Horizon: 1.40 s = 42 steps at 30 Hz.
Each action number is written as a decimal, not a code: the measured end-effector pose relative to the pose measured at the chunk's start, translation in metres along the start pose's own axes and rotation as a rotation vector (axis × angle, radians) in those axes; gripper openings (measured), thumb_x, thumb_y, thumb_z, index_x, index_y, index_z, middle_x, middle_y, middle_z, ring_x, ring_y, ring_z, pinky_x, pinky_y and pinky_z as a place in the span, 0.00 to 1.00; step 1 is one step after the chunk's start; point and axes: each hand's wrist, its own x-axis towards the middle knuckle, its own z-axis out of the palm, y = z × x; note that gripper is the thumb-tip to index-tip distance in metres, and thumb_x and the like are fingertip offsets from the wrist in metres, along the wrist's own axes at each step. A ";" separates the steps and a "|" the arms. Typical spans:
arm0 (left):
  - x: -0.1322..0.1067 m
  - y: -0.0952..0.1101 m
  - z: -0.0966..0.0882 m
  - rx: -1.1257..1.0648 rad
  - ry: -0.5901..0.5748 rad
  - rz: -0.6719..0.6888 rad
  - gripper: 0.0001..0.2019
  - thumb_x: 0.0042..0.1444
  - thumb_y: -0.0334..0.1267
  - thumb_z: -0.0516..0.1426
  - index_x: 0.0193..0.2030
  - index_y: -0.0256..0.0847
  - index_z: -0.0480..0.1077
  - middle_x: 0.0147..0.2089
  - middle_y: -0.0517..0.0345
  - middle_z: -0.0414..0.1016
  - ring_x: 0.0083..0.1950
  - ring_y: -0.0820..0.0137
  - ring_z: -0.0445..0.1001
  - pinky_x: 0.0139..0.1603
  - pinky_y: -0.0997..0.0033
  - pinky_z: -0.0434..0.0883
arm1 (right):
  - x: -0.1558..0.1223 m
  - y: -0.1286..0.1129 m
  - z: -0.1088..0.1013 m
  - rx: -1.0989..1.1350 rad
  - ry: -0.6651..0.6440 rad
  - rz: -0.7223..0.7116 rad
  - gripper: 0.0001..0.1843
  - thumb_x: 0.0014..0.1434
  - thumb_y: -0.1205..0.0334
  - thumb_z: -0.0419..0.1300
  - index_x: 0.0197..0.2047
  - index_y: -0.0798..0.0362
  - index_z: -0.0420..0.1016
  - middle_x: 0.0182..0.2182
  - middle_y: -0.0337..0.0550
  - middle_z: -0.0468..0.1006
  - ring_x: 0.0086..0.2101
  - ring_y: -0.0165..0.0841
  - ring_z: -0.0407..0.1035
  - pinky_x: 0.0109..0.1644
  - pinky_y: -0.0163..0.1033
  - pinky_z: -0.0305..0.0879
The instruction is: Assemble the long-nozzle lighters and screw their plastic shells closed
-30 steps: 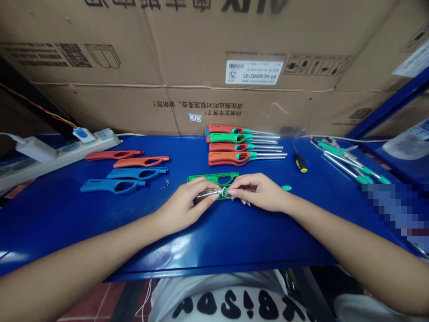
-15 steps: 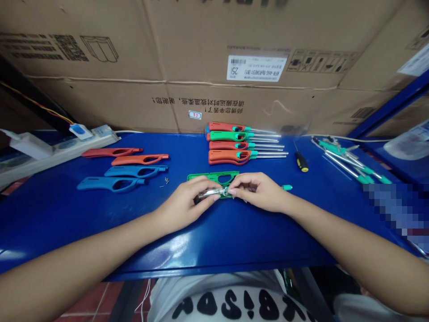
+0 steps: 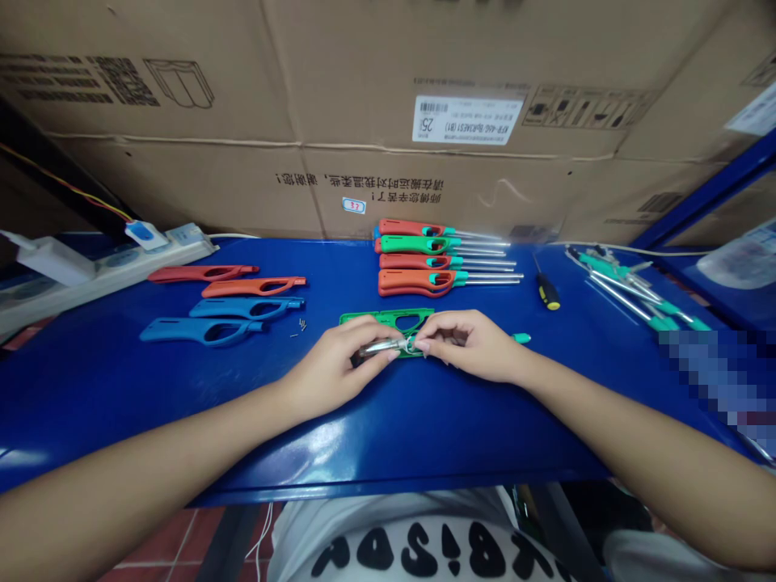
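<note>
Between both hands is a clear, shiny lighter fuel tank (image 3: 377, 348) with a whitish fitting at its right end. My left hand (image 3: 348, 360) is closed around the tank, thumb in front and fingers behind. The fingertips of my right hand (image 3: 464, 343) pinch at the tank's right end, where a thin pale tube or wire (image 3: 408, 345) shows; what exactly they grip is too small to make out. Beneath and behind the hands lies a green lighter handle shell (image 3: 388, 316), partly covered. A teal tip (image 3: 521, 338) pokes out right of my right hand.
At the left lie red, orange and blue handle shells (image 3: 203, 331), with tiny screws (image 3: 300, 326) beside them. Assembled long lighters (image 3: 418, 281) sit at the back centre. A screwdriver (image 3: 547, 291) and a pile of metal-tube parts (image 3: 630, 287) lie rightward; a power strip (image 3: 115, 271) is far left.
Hardly anything differs. Both hands keep their hold at the tank, and the whole view has shifted very slightly.
</note>
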 end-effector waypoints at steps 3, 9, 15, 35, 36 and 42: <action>0.000 0.000 0.000 0.001 0.006 -0.001 0.09 0.67 0.36 0.58 0.52 0.40 0.74 0.45 0.57 0.78 0.44 0.70 0.75 0.45 0.72 0.69 | 0.000 0.000 0.000 0.005 0.004 0.004 0.15 0.58 0.50 0.65 0.37 0.54 0.80 0.26 0.39 0.74 0.25 0.27 0.63 0.30 0.34 0.59; 0.000 0.000 0.000 0.000 -0.002 0.007 0.09 0.67 0.35 0.58 0.52 0.40 0.75 0.45 0.56 0.78 0.45 0.70 0.76 0.46 0.72 0.70 | -0.001 0.000 -0.001 -0.023 -0.007 -0.021 0.13 0.59 0.52 0.64 0.37 0.55 0.80 0.27 0.39 0.74 0.26 0.27 0.63 0.30 0.34 0.59; 0.001 0.001 0.000 0.002 0.011 0.012 0.09 0.67 0.35 0.58 0.51 0.40 0.75 0.45 0.55 0.78 0.44 0.70 0.76 0.46 0.71 0.70 | -0.001 -0.001 0.000 -0.027 -0.011 -0.023 0.13 0.60 0.53 0.64 0.36 0.55 0.79 0.27 0.39 0.74 0.26 0.27 0.63 0.30 0.34 0.59; 0.000 -0.002 0.005 -0.048 0.036 0.014 0.10 0.64 0.35 0.61 0.50 0.39 0.79 0.39 0.56 0.80 0.35 0.72 0.76 0.36 0.74 0.71 | -0.001 -0.003 0.000 -0.025 -0.038 0.010 0.14 0.60 0.53 0.61 0.37 0.57 0.76 0.26 0.37 0.70 0.25 0.26 0.60 0.30 0.34 0.56; 0.000 -0.002 0.005 -0.050 0.035 0.013 0.10 0.64 0.35 0.61 0.50 0.39 0.79 0.39 0.55 0.80 0.35 0.72 0.76 0.36 0.74 0.71 | -0.001 -0.003 0.000 -0.031 -0.041 0.008 0.14 0.61 0.53 0.61 0.36 0.56 0.76 0.26 0.37 0.69 0.26 0.26 0.60 0.30 0.34 0.56; 0.001 -0.001 0.006 -0.063 0.031 -0.007 0.10 0.64 0.36 0.61 0.50 0.40 0.80 0.39 0.54 0.81 0.35 0.71 0.77 0.35 0.72 0.71 | -0.001 -0.002 0.000 -0.069 -0.036 0.006 0.14 0.61 0.52 0.61 0.37 0.55 0.77 0.27 0.38 0.70 0.27 0.27 0.61 0.31 0.34 0.58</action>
